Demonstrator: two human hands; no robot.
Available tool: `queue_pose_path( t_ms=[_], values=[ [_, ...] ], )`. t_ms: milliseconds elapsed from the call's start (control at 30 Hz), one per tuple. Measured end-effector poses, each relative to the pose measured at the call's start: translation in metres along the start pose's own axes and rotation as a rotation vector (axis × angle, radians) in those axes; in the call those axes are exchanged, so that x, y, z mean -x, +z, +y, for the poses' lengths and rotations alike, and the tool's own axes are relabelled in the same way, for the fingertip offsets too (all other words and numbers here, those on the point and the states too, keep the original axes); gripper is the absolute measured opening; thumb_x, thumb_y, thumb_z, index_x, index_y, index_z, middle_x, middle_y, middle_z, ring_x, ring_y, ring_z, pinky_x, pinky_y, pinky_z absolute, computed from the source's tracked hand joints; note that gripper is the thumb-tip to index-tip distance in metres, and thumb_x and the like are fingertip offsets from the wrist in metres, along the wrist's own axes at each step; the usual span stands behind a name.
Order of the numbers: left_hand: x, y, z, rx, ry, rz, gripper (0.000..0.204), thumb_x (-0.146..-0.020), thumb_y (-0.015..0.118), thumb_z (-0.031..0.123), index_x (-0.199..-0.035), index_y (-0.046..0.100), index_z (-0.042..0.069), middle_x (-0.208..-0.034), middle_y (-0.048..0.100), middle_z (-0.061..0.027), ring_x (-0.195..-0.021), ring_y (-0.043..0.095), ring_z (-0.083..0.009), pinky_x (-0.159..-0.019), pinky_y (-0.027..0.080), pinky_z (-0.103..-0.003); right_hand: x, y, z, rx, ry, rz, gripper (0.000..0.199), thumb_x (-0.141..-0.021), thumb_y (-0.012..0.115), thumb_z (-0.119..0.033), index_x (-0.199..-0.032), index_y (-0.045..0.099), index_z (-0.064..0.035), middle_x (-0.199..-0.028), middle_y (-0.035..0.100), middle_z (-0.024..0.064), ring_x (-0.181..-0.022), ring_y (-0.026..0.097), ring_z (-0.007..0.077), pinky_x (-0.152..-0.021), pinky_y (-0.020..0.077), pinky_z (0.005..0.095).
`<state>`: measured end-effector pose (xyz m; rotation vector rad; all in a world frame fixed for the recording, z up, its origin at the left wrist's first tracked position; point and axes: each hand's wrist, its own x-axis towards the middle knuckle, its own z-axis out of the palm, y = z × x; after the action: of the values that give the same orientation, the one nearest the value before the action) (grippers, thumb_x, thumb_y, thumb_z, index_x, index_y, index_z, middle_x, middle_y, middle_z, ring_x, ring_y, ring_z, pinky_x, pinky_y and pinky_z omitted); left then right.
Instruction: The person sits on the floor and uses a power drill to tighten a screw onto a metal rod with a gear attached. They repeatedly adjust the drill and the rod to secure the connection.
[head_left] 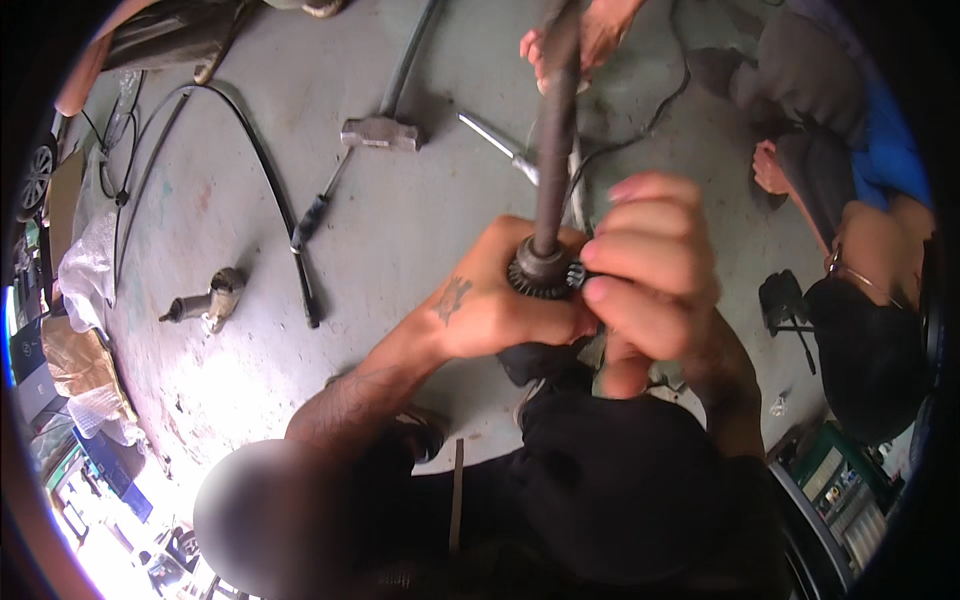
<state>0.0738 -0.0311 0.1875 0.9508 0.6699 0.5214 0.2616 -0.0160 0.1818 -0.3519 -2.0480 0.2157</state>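
Observation:
My left hand (505, 290) is closed around the lower end of a long brown metal shaft (556, 150), which stands up toward the far side. A dark toothed collar (540, 272) around the shaft shows above the ring of thumb and forefinger. Close beside it, my right hand (648, 280) has its fingers curled, slightly blurred. At its fingertips sits a small black ribbed piece (576, 275), touching or nearly touching the collar. Whatever lies below my left hand is mostly hidden. Another person's hand (585, 50) is near the shaft's upper part; whether it touches cannot be told.
On the grey floor lie a sledgehammer (380, 132), a dark-handled screwdriver (313, 218), a pale-handled screwdriver (500, 147), a black hose (285, 205) and a metal fitting (205, 302). A person (860, 200) crouches at right, above a green case (850, 470). Plastic wrap (88, 265) lies left.

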Motion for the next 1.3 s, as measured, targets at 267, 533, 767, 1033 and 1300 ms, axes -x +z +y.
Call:
queue_pose_path(
  t_ms=[267, 533, 767, 1033, 1300],
  values=[
    [0.007, 0.021, 0.016, 0.081, -0.073, 0.116, 0.019, -0.073, 0.068, 0.006, -0.089, 0.063, -0.001, -0.073, 0.059, 0.0000, -0.070, 0.053, -0.0082, -0.063, 0.041, -0.027, -0.012, -0.003, 0.007, -0.016, 0.023, -0.075, 0.018, -0.091, 0.049, -0.012, -0.108, 0.047, -0.0042, -0.059, 0.041, 0.0015, -0.045, 0.034, 0.0156, -0.045, 0.0306, 0.0342],
    [0.005, 0.040, -0.014, 0.017, 0.028, 0.044, 0.035, -0.074, 0.073, 0.004, -0.104, 0.055, 0.001, -0.083, 0.057, -0.0007, -0.077, 0.053, -0.0090, -0.066, 0.044, -0.028, 0.005, 0.003, -0.004, 0.031, 0.001, 0.232, 0.023, -0.077, 0.050, 0.003, -0.099, 0.051, -0.0024, -0.055, 0.035, -0.0003, -0.042, 0.029, 0.0143, -0.041, 0.0218, 0.0298],
    [0.006, 0.053, -0.018, -0.146, 0.127, 0.275, 0.029, -0.077, 0.078, 0.006, -0.097, 0.058, 0.001, -0.086, 0.061, -0.0017, -0.078, 0.055, -0.0072, -0.067, 0.047, -0.027, -0.006, -0.002, 0.001, 0.002, 0.037, 0.206, 0.020, -0.067, 0.048, 0.004, -0.085, 0.054, 0.0021, -0.056, 0.042, 0.0033, -0.042, 0.033, 0.0157, -0.042, 0.0250, 0.0309],
    [-0.006, 0.057, -0.022, -0.127, 0.111, 0.404, 0.030, -0.078, 0.076, 0.012, -0.097, 0.059, -0.004, -0.078, 0.062, -0.0069, -0.073, 0.057, -0.0109, -0.065, 0.050, -0.031, 0.004, 0.000, 0.015, -0.063, 0.150, 0.155, 0.011, -0.064, 0.047, 0.000, -0.072, 0.054, 0.0009, -0.056, 0.046, 0.0039, -0.041, 0.036, 0.0175, -0.044, 0.0307, 0.0325],
    [-0.008, 0.057, -0.033, -0.162, 0.131, 0.491, 0.031, -0.075, 0.074, 0.014, -0.093, 0.059, -0.005, -0.073, 0.065, -0.0180, -0.069, 0.068, -0.0271, -0.066, 0.052, -0.038, 0.005, 0.003, 0.015, -0.113, 0.200, 0.092, 0.010, -0.062, 0.046, -0.001, -0.070, 0.053, 0.0004, -0.054, 0.043, 0.0027, -0.040, 0.034, 0.0169, -0.044, 0.0298, 0.0317]
  ],
)
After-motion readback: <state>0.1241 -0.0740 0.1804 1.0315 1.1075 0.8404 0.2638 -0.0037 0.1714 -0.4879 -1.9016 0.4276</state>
